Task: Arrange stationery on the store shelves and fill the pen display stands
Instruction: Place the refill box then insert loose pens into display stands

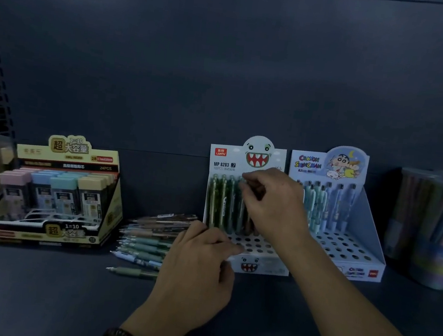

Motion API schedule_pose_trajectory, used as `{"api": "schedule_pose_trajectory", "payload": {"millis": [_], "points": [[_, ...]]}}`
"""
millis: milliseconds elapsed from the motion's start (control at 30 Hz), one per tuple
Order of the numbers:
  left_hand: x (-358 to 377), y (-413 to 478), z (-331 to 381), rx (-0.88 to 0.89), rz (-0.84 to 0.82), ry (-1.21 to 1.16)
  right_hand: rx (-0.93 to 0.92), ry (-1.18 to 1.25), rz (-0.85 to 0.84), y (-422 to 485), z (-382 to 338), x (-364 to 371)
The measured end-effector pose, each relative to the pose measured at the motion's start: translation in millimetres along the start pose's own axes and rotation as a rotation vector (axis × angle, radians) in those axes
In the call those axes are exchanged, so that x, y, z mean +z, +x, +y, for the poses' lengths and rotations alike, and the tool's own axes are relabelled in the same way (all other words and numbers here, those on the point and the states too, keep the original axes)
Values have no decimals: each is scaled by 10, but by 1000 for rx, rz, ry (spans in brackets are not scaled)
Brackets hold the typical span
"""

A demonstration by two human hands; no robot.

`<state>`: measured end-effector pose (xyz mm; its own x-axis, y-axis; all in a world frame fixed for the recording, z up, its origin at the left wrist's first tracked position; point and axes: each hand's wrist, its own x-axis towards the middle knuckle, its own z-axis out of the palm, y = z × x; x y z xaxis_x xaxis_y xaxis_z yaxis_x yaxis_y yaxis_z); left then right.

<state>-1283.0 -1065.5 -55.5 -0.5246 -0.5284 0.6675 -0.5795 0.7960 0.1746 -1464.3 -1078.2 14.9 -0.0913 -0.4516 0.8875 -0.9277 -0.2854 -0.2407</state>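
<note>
Monster-face pen stand (pixel 259 266), mid-shelf (pixel 36 285): I judge it partly filled, with back-row pens (pixel 222 201) standing, the front holes bare, and loose pens (pixel 145 242) heaped just left of it, not yet placed. Right hand (pixel 271 204) pinches one back-row pen at its top. Left hand (pixel 197 270), fingers curled, rests on the stand's front; I cannot tell whether it holds anything.

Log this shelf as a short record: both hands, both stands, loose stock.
right hand: pinches the top of a pen in the monster stand
left hand: rests on that stand's front; grip unclear
monster stand: pens at back, front holes empty
cartoon stand: pens at back, front holes empty
loose pens: lying on the shelf, left of the monster stand
</note>
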Motion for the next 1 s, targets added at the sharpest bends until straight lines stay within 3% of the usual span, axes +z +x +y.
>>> {"api": "schedule_pose_trajectory", "payload": {"millis": [333,667,833,1000], "points": [[7,-7,-27,11,-13,4,186,-50,-282,-63,-66,-148],[-286,8,-149,-31,56,-192,216,86,-182,-153,-339,-284],[-696,-308,-685,-43,-48,-106,232,159,-375,-509,-683,-265],[-839,-755,-1124,-162,-71,-66,230,147,-586,-829,-887,-106]]}}
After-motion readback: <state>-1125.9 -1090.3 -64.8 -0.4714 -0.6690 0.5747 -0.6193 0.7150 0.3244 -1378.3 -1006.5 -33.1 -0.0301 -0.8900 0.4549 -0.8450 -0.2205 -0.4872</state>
